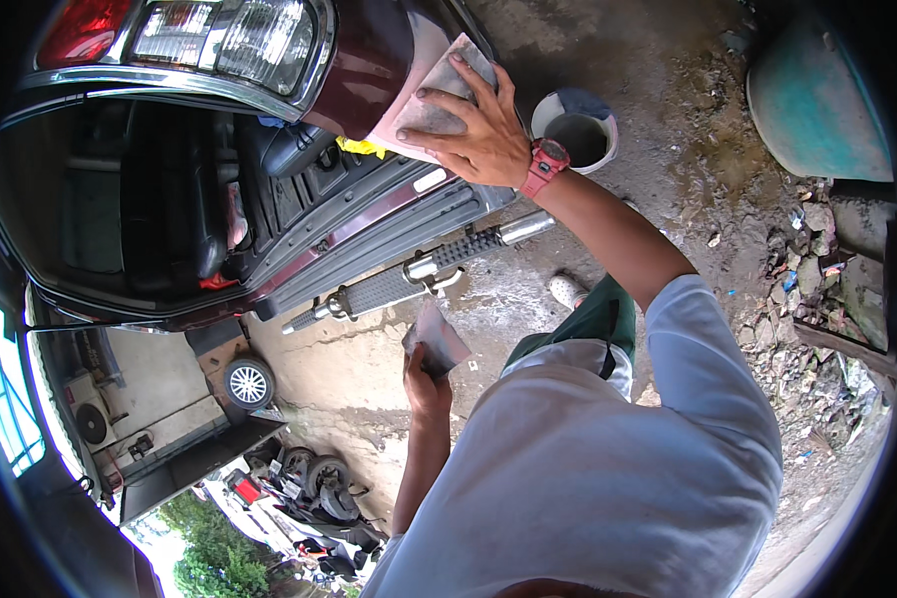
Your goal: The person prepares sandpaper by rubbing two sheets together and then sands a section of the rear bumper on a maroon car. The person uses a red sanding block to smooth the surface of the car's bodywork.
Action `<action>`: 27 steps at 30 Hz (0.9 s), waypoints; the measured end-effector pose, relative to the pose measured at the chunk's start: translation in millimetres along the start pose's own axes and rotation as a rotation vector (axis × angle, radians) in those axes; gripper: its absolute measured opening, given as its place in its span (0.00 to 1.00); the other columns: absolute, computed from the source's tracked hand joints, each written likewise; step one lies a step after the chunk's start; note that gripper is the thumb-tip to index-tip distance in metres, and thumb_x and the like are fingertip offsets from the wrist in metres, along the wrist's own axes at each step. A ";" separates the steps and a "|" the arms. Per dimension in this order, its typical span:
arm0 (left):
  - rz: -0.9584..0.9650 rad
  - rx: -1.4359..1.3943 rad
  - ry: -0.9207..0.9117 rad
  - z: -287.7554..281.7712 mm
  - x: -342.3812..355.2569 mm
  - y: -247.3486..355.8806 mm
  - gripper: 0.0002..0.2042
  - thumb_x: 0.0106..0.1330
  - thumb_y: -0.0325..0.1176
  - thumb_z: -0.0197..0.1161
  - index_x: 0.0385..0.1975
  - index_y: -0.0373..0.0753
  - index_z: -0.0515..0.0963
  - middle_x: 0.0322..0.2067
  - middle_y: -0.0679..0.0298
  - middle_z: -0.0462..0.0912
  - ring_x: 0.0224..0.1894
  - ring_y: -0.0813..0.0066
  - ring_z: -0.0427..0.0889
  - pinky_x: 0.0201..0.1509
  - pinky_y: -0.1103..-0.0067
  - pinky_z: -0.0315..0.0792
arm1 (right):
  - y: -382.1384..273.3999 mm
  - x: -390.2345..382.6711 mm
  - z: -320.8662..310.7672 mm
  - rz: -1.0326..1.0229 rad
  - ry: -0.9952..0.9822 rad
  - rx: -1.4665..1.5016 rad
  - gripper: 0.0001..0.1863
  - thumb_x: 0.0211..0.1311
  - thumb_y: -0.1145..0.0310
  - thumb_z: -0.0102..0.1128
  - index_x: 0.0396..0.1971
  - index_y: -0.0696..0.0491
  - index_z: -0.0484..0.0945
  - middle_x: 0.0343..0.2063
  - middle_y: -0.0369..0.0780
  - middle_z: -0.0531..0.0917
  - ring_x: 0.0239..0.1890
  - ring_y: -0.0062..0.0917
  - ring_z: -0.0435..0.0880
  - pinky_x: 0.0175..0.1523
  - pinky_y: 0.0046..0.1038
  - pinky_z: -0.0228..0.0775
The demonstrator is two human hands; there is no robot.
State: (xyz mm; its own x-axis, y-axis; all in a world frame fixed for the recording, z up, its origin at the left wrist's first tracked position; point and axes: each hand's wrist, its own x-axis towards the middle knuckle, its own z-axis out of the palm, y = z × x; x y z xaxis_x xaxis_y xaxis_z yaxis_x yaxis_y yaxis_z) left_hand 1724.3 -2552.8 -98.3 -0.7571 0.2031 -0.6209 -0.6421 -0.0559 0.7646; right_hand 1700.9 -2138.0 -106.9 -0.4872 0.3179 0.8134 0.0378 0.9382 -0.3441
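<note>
My right hand point(478, 125), a red watch on its wrist, lies with fingers spread on a grey-pink sheet that looks like sandpaper point(447, 72). The sheet rests against the dark maroon car's point(369, 60) body corner, where a pale pinkish patch point(394, 122) shows. Lower down, in front of my body, my left hand point(427, 387) is closed on the edge of a second sheet of sandpaper point(439, 339), grey with a pinkish area. That sheet touches nothing else.
A bucket point(580, 135) stands on the wet ground beside my right wrist. The car's side step point(399, 282) runs below the open doorway. Rubble point(797, 289) and a green curved container point(817, 105) are at the right. A wheel point(249, 383) and motorcycles point(324, 483) are lower left.
</note>
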 end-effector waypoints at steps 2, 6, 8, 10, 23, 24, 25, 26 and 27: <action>0.013 0.019 0.054 -3.8 3.0 3.0 0.19 0.75 0.34 0.54 0.63 0.34 0.71 0.56 0.57 0.80 0.60 0.63 0.79 0.67 0.67 0.71 | 12.4 0.1 15.8 0.005 -0.010 0.006 0.24 0.62 0.52 0.66 0.58 0.11 0.79 0.67 0.28 0.69 0.77 0.47 0.53 0.72 0.66 0.40; 0.014 0.006 0.069 -10.6 8.5 7.4 0.20 0.75 0.33 0.54 0.65 0.37 0.70 0.57 0.58 0.78 0.61 0.62 0.77 0.67 0.65 0.71 | 15.9 -16.0 19.2 -0.005 -0.061 0.055 0.25 0.62 0.52 0.65 0.58 0.11 0.78 0.67 0.28 0.69 0.77 0.49 0.52 0.70 0.68 0.42; 0.024 -0.024 0.099 -3.8 6.7 5.4 0.19 0.75 0.33 0.54 0.62 0.34 0.72 0.56 0.57 0.80 0.60 0.63 0.79 0.66 0.67 0.72 | 8.9 -22.9 6.5 -0.004 -0.074 0.044 0.25 0.61 0.53 0.66 0.58 0.11 0.78 0.66 0.29 0.70 0.77 0.50 0.52 0.70 0.69 0.43; 0.024 -0.033 0.097 0.0 6.3 2.3 0.18 0.75 0.34 0.55 0.60 0.32 0.72 0.55 0.57 0.81 0.59 0.64 0.80 0.66 0.68 0.73 | 2.6 -20.2 -3.4 -0.004 -0.041 0.064 0.26 0.60 0.54 0.67 0.58 0.12 0.78 0.65 0.29 0.72 0.77 0.52 0.53 0.69 0.69 0.43; -0.010 0.004 0.053 -1.0 21.3 2.1 0.20 0.75 0.33 0.54 0.65 0.38 0.70 0.57 0.58 0.79 0.61 0.62 0.78 0.67 0.66 0.71 | -9.7 -5.3 -3.3 0.030 -0.044 0.042 0.24 0.62 0.54 0.66 0.57 0.14 0.80 0.65 0.30 0.71 0.77 0.52 0.53 0.70 0.68 0.44; -0.011 0.008 0.044 -1.4 22.4 2.0 0.20 0.75 0.33 0.54 0.65 0.38 0.70 0.57 0.58 0.79 0.61 0.62 0.78 0.67 0.66 0.72 | -9.4 -3.8 -3.8 0.032 -0.014 0.045 0.24 0.61 0.54 0.67 0.57 0.14 0.80 0.65 0.29 0.71 0.77 0.53 0.53 0.69 0.69 0.44; -0.012 0.011 0.035 -1.7 22.3 2.3 0.20 0.75 0.33 0.54 0.66 0.38 0.70 0.57 0.58 0.79 0.61 0.62 0.78 0.67 0.66 0.72 | -9.2 -2.1 -3.1 0.034 0.017 0.048 0.25 0.60 0.54 0.67 0.57 0.13 0.79 0.65 0.29 0.71 0.76 0.54 0.54 0.68 0.70 0.45; -0.019 0.011 0.041 -3.5 21.4 1.2 0.20 0.75 0.33 0.54 0.66 0.38 0.70 0.57 0.58 0.79 0.61 0.62 0.78 0.67 0.66 0.72 | -8.3 1.2 1.0 0.034 0.011 0.045 0.24 0.60 0.53 0.67 0.57 0.13 0.80 0.64 0.28 0.72 0.76 0.54 0.54 0.69 0.70 0.44; -0.023 0.010 0.043 -4.5 22.6 -0.5 0.20 0.75 0.33 0.54 0.66 0.38 0.70 0.57 0.59 0.79 0.61 0.62 0.78 0.67 0.66 0.72 | -7.2 4.7 2.8 0.019 0.011 0.054 0.24 0.60 0.54 0.68 0.57 0.14 0.80 0.64 0.29 0.72 0.76 0.54 0.54 0.69 0.69 0.43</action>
State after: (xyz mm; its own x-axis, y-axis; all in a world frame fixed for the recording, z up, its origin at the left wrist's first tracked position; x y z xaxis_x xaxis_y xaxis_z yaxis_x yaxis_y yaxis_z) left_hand 1707.0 -2552.5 -113.5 -0.7471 0.1623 -0.6446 -0.6579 -0.0417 0.7519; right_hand 1695.9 -2143.6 -101.9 -0.4772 0.3376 0.8114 -0.0006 0.9231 -0.3845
